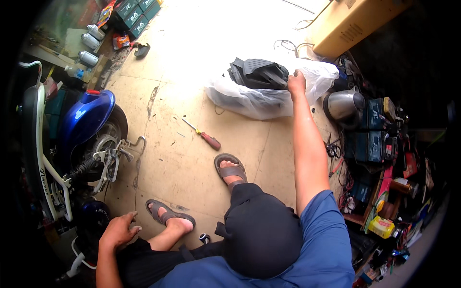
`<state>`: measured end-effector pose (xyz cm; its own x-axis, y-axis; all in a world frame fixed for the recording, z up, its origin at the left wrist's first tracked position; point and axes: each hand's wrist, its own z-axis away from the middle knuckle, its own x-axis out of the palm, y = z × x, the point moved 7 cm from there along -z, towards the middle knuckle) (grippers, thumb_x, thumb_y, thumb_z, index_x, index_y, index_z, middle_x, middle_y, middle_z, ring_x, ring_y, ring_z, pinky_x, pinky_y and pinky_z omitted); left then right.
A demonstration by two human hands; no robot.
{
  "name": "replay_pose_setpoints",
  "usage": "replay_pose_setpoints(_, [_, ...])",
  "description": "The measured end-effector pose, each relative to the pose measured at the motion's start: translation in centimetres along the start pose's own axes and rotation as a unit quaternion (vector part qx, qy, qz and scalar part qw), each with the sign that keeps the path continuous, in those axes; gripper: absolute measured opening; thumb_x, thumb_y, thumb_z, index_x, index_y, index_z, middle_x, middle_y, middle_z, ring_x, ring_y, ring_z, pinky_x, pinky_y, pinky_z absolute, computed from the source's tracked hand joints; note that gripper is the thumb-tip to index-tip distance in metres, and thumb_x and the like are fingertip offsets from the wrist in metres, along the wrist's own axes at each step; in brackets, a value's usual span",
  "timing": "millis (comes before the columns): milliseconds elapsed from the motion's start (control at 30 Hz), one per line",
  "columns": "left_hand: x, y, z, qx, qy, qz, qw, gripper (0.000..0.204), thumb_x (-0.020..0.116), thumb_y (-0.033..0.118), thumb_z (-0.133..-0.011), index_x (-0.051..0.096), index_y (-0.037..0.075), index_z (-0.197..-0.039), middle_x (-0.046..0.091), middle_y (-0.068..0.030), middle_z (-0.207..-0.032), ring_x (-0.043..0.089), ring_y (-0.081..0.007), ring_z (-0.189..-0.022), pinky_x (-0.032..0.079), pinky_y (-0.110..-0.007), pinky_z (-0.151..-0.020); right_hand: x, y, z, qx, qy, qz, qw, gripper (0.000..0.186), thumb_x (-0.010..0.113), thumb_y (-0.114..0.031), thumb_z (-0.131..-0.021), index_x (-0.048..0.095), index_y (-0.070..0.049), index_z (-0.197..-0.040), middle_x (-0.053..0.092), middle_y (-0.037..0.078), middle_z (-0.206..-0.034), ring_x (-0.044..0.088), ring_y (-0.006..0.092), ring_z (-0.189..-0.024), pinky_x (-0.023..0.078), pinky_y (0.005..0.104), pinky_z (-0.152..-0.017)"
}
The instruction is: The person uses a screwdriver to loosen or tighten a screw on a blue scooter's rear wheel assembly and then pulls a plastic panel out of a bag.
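Evidently, a thin, translucent white plastic bag (259,106) is spread on the tan, scuffed floor (269,161), toward its far right corner and just short of the clutter along its right edge. At the bag's mouth a dark grey, ribbed, angular bundle (259,74) is exposed; whether it is moulded plastic or folded sheeting cannot be told. By the right hand (297,84), fingers curled tight, what seems to be the bag's edge is gripped at the bundle's right end; whether the bundle is pinched as well is hidden. By the left hand (119,231), held low near the floor's near left corner with fingers loosely parted, nothing is seen to be held.

The film should be judged light, limp, slippery and easily torn, so it is best gathered in a thick fold; the bundle looks stiffer and is better taken by a ridged edge.

Nearer the middle of the floor, a screwdriver with a smooth reddish-brown handle (210,141) is left lying. Along the left edge, a curved, glossy blue fender (86,114) is seen; by the right edge, a rounded, brushed silver metal vessel (345,104).
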<state>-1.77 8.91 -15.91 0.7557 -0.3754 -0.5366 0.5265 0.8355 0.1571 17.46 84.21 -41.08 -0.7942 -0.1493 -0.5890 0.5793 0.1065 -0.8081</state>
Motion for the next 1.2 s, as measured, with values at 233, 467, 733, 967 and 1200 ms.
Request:
replay_pose_setpoints(233, [-0.3, 0.2, 0.4, -0.004, 0.013, -0.016, 1.000, 0.060, 0.079, 0.028, -0.088, 0.061, 0.001, -0.138, 0.073, -0.0248, -0.119, 0.068, -0.0427, -0.114, 0.054, -0.047, -0.099, 3.1, -1.6, -0.7, 0.039, -0.132, 0.095, 0.986, 0.031, 0.068, -0.014, -0.084, 0.075, 0.004, -0.108, 0.078, 0.019, -0.104, 0.075, 0.0266, -0.097, 0.056, 0.0370, -0.089])
replay_pose_setpoints(467, [-0.3, 0.2, -0.3, 0.002, 0.001, -0.004, 1.000, 0.060, 0.078, 0.028, -0.088, 0.061, 0.001, -0.139, 0.072, -0.0251, -0.119, 0.068, -0.0424, -0.115, 0.053, -0.047, -0.100, 3.8, 2.6, -2.1, 0.014, -0.116, 0.087, 0.989, 0.055, 0.059, -0.009, -0.077, 0.070, 0.005, -0.129, 0.070, 0.029, -0.129, 0.067, 0.0375, -0.125, 0.050, 0.0399, -0.109])
replay_pose_setpoints(733, [-0.3, 0.1, 0.2, -0.013, -0.002, -0.007, 1.000, 0.061, 0.078, 0.028, -0.089, 0.060, 0.001, -0.139, 0.073, -0.0247, -0.119, 0.068, -0.0428, -0.115, 0.053, -0.047, -0.099, 3.4, 1.1, 0.5, 0.083, -0.190, -0.148, 0.967, 0.045, 0.075, -0.003, -0.081, 0.072, 0.005, -0.125, 0.076, 0.010, -0.107, 0.072, 0.0182, -0.090, 0.056, 0.0292, -0.084])
replay_pose_setpoints(967, [-0.6, 0.3, -0.2, -0.002, -0.001, -0.007, 1.000, 0.061, 0.078, 0.029, -0.089, 0.060, 0.000, -0.139, 0.072, -0.0250, -0.120, 0.068, -0.0432, -0.115, 0.053, -0.047, -0.099, -2.7, -1.6, 3.3, -0.008, -0.096, -0.154, 0.983, 0.044, 0.078, -0.008, -0.082, 0.071, 0.007, -0.123, 0.076, 0.010, -0.106, 0.071, 0.0161, -0.090, 0.056, 0.0293, -0.084])
replay_pose_setpoints(1200, [-0.5, 0.2, -0.3, 0.010, 0.003, -0.015, 1.000, 0.062, 0.078, 0.029, -0.088, 0.060, 0.000, -0.140, 0.072, -0.0254, -0.120, 0.067, -0.0435, -0.114, 0.053, -0.048, -0.098, -6.5, -0.7, 7.8, 0.059, -0.048, -0.211, 0.975, 0.042, 0.076, -0.009, -0.084, 0.068, 0.008, -0.121, 0.076, 0.015, -0.105, 0.074, 0.0250, -0.089, 0.058, 0.0356, -0.086])
